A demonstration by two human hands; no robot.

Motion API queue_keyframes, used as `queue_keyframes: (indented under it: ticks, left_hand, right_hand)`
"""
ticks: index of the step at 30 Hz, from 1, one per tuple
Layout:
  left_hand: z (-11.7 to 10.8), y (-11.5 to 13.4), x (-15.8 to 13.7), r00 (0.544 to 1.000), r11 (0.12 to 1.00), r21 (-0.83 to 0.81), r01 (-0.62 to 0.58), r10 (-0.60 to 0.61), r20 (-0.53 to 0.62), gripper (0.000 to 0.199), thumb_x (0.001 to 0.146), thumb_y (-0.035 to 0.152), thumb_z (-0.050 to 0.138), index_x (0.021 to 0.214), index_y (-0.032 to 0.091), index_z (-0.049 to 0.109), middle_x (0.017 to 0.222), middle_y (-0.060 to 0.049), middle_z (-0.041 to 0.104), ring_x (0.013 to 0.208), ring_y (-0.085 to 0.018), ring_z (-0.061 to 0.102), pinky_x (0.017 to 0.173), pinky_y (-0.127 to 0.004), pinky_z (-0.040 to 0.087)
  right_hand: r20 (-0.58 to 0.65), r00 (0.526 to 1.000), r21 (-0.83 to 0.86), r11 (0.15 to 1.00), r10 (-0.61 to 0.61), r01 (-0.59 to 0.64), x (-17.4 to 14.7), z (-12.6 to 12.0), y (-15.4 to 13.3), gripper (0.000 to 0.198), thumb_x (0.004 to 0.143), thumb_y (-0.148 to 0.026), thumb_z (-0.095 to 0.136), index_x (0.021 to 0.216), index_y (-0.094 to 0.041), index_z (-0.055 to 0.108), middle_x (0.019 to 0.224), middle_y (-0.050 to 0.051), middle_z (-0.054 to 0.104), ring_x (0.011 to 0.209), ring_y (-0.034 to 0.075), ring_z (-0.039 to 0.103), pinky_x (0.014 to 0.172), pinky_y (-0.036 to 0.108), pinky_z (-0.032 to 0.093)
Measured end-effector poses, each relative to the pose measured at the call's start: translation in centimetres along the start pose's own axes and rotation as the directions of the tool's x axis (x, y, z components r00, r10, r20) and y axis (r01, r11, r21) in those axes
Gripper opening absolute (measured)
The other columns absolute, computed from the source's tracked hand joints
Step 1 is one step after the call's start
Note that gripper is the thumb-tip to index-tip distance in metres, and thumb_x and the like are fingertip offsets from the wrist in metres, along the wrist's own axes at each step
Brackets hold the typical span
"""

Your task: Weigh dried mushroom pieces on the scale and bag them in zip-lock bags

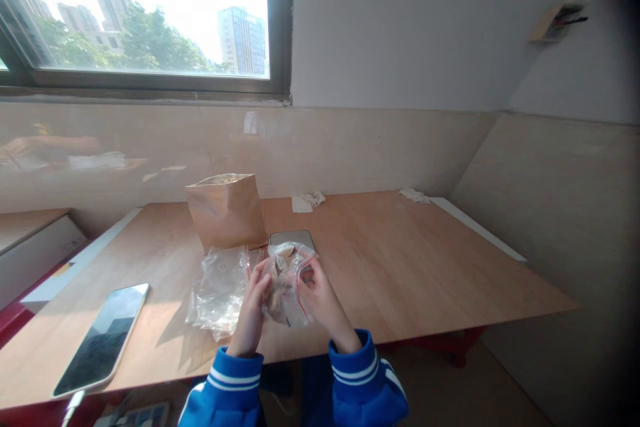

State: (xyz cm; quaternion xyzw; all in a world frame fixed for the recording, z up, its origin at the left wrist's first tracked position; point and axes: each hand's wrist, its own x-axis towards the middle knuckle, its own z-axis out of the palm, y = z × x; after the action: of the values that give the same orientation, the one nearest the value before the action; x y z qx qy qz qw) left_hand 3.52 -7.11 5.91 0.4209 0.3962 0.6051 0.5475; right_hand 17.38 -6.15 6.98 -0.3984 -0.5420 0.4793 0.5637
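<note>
Between my two hands is a clear zip bag (284, 300) with a red seal line and some pale brownish pieces inside. My left hand (257, 293) grips its left side, fingers curled round the plastic. On the opposite side, my right hand (317, 290) pinches the bag near the red seal. What the pieces are, I cannot make out. Just left of my left hand lies a heap of clear plastic bags (216, 293), one with a red edge. Behind the held bag, a flat grey device (295, 237) is partly covered from sight.
A brown kraft paper pouch (227, 213) stands open-topped behind the bags. A phone (103, 340) with a white cable (73, 408) lies at the table's left. Crumpled white papers (314, 199) rest at the back of the wooden table (425, 260), against the wall.
</note>
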Motion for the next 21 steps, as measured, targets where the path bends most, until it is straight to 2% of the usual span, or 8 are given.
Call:
queue_keyframes:
  ticks: [3,5,8,11,13,16,21]
  left_hand:
    - [0.02,-0.51,0.1,0.997,0.999,0.044,-0.004,0.008,-0.078,0.049,0.084,0.039,0.057,0.13,0.024,0.049,0.14,-0.008,0.048,0.131,-0.025,0.042,0.108,-0.038,0.032]
    - [0.13,-0.68,0.1,0.992,0.998,0.058,0.013,-0.005,-0.128,0.05,0.083,0.04,0.058,0.129,0.023,0.049,0.14,-0.009,0.048,0.131,-0.026,0.042,0.107,-0.038,0.033]
    - [0.35,-0.55,0.01,0.992,0.994,0.106,-0.005,0.018,-0.125,0.041,0.083,0.042,0.058,0.118,0.02,0.058,0.131,-0.009,0.056,0.126,-0.025,0.047,0.105,-0.037,0.034]
    - [0.52,-0.2,-0.11,0.992,0.985,0.165,-0.045,0.064,-0.111,0.034,0.085,0.041,0.056,0.112,0.021,0.062,0.124,-0.007,0.061,0.123,-0.024,0.049,0.105,-0.035,0.034]
    - [0.58,-0.05,-0.16,0.989,0.982,0.18,-0.049,0.074,-0.131,0.035,0.085,0.04,0.056,0.115,0.023,0.062,0.125,-0.005,0.06,0.124,-0.022,0.048,0.106,-0.032,0.033]
    - [0.61,-0.03,-0.15,0.988,0.987,0.156,-0.042,0.065,-0.143,0.036,0.086,0.04,0.055,0.118,0.025,0.062,0.13,-0.003,0.058,0.127,-0.02,0.045,0.107,-0.029,0.032]
    - [0.66,-0.17,-0.11,0.981,0.991,0.128,-0.038,0.062,-0.185,0.036,0.085,0.041,0.056,0.116,0.024,0.063,0.127,-0.004,0.059,0.126,-0.021,0.046,0.107,-0.03,0.032]
  right_hand:
    - [0.012,0.996,0.011,0.996,0.086,-0.086,0.22,-0.11,0.32,0.05,0.075,-0.035,0.068,0.121,-0.024,0.05,0.105,0.004,0.064,0.089,0.02,0.062,0.079,0.033,0.053]
    - [0.0,0.995,0.04,0.995,0.095,-0.095,0.23,-0.13,0.38,0.049,0.072,-0.033,0.071,0.117,-0.024,0.05,0.11,0.005,0.063,0.093,0.021,0.063,0.082,0.034,0.053]
    - [-0.004,0.996,0.091,0.992,0.09,-0.089,0.18,-0.06,0.32,0.047,0.069,-0.031,0.073,0.11,-0.025,0.051,0.115,0.006,0.062,0.097,0.021,0.063,0.084,0.035,0.052]
    - [-0.006,0.996,0.124,0.989,0.087,-0.086,0.15,0.09,0.34,0.043,0.072,-0.035,0.071,0.109,-0.025,0.051,0.111,0.006,0.064,0.101,0.023,0.063,0.088,0.037,0.051]
    - [-0.002,0.996,0.137,0.987,0.085,-0.084,0.12,0.18,0.47,0.045,0.073,-0.039,0.07,0.111,-0.025,0.051,0.104,0.006,0.066,0.097,0.023,0.064,0.084,0.038,0.053]
    - [-0.004,0.996,0.127,0.988,0.086,-0.085,0.09,0.25,0.75,0.05,0.071,-0.042,0.072,0.114,-0.025,0.051,0.089,0.004,0.067,0.081,0.023,0.066,0.07,0.037,0.056]
    - [-0.093,0.99,-0.014,0.994,0.11,-0.112,0.11,0.25,0.93,0.038,0.073,-0.039,0.07,0.103,-0.023,0.053,0.083,0.002,0.065,0.072,0.017,0.063,0.066,0.03,0.053]
